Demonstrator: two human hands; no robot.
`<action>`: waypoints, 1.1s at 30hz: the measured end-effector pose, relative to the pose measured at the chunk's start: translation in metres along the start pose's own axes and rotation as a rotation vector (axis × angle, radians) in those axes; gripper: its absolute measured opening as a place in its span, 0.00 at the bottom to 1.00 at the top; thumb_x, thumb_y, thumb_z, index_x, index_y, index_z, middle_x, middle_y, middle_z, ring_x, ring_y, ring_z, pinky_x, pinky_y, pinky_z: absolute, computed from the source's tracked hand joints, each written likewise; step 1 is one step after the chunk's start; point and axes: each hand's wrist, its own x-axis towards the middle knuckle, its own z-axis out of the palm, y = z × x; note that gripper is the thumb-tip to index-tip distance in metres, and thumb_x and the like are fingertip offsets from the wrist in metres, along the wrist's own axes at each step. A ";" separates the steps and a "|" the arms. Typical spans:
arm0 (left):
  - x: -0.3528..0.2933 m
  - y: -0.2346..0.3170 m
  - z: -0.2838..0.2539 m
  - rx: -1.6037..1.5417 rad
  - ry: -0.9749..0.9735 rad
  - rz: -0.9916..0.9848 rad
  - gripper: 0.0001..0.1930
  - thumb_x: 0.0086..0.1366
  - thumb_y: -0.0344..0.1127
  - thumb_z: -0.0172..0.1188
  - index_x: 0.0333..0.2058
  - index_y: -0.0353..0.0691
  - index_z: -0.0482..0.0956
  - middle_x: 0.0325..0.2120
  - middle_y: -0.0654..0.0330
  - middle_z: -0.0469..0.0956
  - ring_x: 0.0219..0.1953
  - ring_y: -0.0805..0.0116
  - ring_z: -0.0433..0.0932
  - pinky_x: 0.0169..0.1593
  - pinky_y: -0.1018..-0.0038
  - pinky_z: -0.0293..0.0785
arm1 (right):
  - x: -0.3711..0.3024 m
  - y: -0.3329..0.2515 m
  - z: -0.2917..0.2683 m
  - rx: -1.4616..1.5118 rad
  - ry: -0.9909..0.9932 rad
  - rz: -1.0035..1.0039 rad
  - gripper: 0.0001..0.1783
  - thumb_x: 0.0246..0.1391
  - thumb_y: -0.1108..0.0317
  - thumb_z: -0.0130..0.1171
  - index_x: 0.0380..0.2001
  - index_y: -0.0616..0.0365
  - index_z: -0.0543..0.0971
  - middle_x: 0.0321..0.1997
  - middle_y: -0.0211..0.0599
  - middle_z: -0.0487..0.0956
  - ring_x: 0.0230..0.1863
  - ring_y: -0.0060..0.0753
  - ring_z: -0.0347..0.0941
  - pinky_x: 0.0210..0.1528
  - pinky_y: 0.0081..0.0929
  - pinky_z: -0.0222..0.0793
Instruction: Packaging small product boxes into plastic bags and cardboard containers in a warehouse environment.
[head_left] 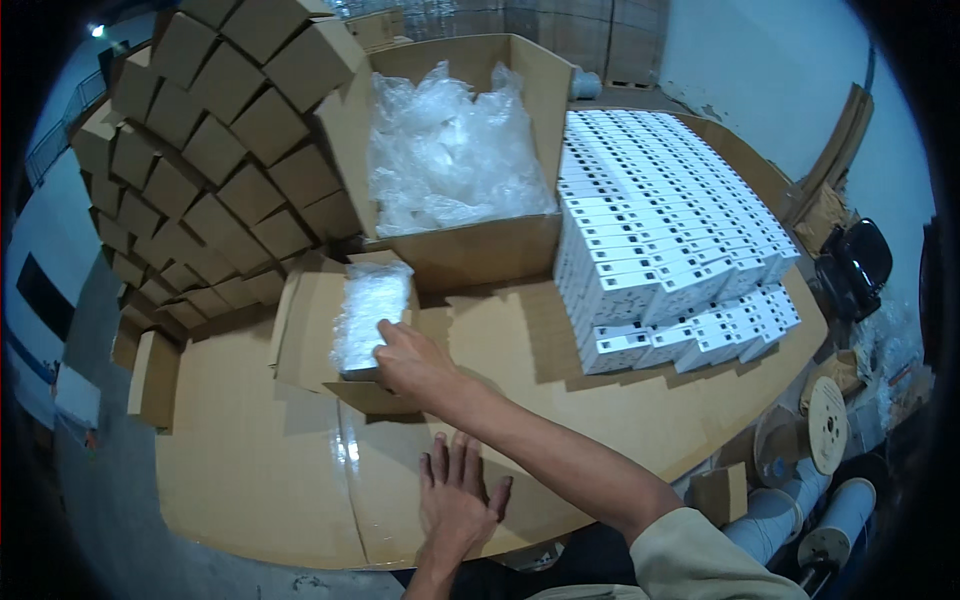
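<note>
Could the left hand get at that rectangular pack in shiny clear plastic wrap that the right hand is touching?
Probably yes: the left hand lies nearby holding nothing, and the wrapped pack is mostly uncovered on top. The right hand, though, blocks its near right corner.

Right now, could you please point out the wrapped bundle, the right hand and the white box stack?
Wrapped bundle [368, 315], head view: middle of its plastic wrapping.
Right hand [413, 364], head view: back of the hand.
White box stack [665, 205], head view: middle of its top.

Bundle [372, 315] in carton [312, 320] on table [250, 460]
</note>
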 end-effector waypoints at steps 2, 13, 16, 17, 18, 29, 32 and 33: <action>0.004 -0.003 -0.002 0.056 -0.021 0.009 0.40 0.66 0.56 0.54 0.65 0.29 0.60 0.68 0.40 0.58 0.71 0.36 0.51 0.70 0.39 0.45 | -0.002 -0.004 -0.011 0.041 -0.088 0.060 0.06 0.43 0.74 0.61 0.24 0.67 0.83 0.48 0.52 0.75 0.48 0.52 0.75 0.48 0.45 0.77; 0.075 -0.005 0.003 0.127 0.025 0.126 0.39 0.67 0.51 0.53 0.70 0.36 0.53 0.69 0.41 0.55 0.73 0.39 0.47 0.73 0.45 0.39 | -0.123 0.026 -0.061 0.298 0.006 0.196 0.30 0.62 0.71 0.54 0.68 0.51 0.64 0.68 0.52 0.63 0.64 0.60 0.66 0.61 0.47 0.69; 0.100 -0.007 0.004 0.057 0.022 0.093 0.39 0.67 0.51 0.52 0.71 0.37 0.53 0.71 0.45 0.52 0.74 0.41 0.46 0.74 0.46 0.39 | -0.168 0.038 -0.072 0.317 0.051 0.252 0.28 0.62 0.71 0.55 0.66 0.51 0.66 0.66 0.50 0.66 0.63 0.56 0.67 0.62 0.45 0.69; 0.108 -0.007 0.003 0.036 0.022 0.053 0.39 0.67 0.51 0.52 0.71 0.38 0.53 0.72 0.48 0.52 0.74 0.43 0.45 0.74 0.47 0.39 | -0.183 0.044 -0.074 0.259 0.047 0.247 0.28 0.62 0.71 0.56 0.65 0.51 0.67 0.65 0.48 0.67 0.62 0.54 0.68 0.62 0.44 0.68; 0.113 -0.007 0.002 0.016 0.020 0.012 0.39 0.67 0.50 0.53 0.71 0.39 0.53 0.72 0.51 0.51 0.75 0.45 0.45 0.74 0.48 0.38 | -0.198 0.046 -0.075 0.204 0.041 0.242 0.27 0.62 0.71 0.57 0.64 0.52 0.68 0.64 0.47 0.68 0.62 0.52 0.68 0.63 0.43 0.68; 0.144 -0.023 0.002 -0.068 0.026 0.092 0.30 0.68 0.40 0.54 0.68 0.41 0.62 0.71 0.50 0.55 0.74 0.44 0.47 0.74 0.50 0.41 | -0.345 0.096 -0.163 -0.036 0.180 0.451 0.10 0.53 0.75 0.58 0.39 0.58 0.80 0.44 0.40 0.78 0.48 0.47 0.72 0.51 0.40 0.70; 0.147 -0.019 0.003 -0.069 0.024 0.098 0.31 0.68 0.40 0.54 0.68 0.40 0.62 0.71 0.50 0.55 0.74 0.45 0.47 0.74 0.51 0.41 | -0.376 0.118 -0.194 -0.152 0.254 0.532 0.09 0.51 0.76 0.58 0.37 0.59 0.80 0.42 0.41 0.77 0.47 0.48 0.72 0.49 0.41 0.70; 0.147 -0.021 0.001 -0.050 0.027 0.106 0.31 0.68 0.40 0.53 0.68 0.40 0.62 0.71 0.50 0.55 0.74 0.45 0.47 0.74 0.52 0.40 | -0.385 0.128 -0.202 -0.216 0.267 0.582 0.11 0.51 0.75 0.58 0.39 0.58 0.79 0.43 0.42 0.77 0.46 0.49 0.73 0.49 0.42 0.70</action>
